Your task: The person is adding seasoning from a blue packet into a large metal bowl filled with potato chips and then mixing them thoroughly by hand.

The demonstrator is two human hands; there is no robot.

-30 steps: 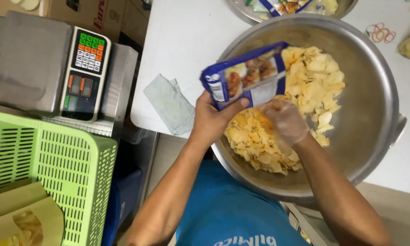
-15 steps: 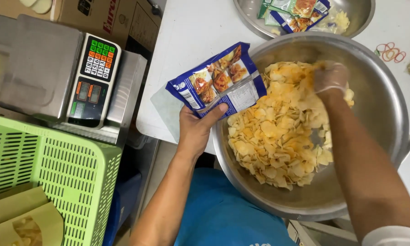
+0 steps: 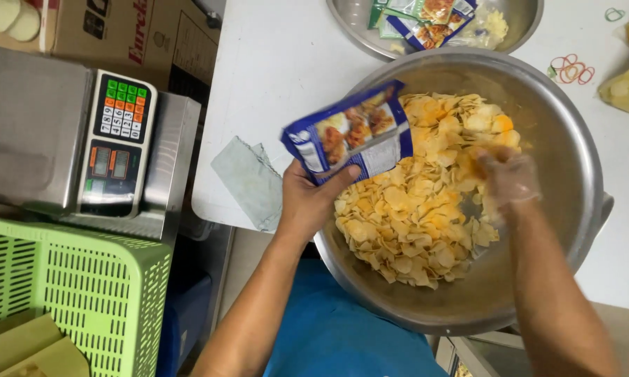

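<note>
Now left hand (image 3: 313, 202) holds blue pouch (image 3: 349, 132) over chips (image 3: 412, 202).

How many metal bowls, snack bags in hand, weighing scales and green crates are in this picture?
Metal bowls: 2, the big bowl of chips and the smaller bowl behind it
Blue snack bags in hand: 1, the blue bag held by the left hand
Weighing scales: 1, the scale
Green crates: 1, the green crate
Total: 5

blue snack pouch (image 3: 349, 132) tilted over bowl rim, pale chips (image 3: 419, 195) heaped in steel bowl (image 3: 573, 139)
</note>
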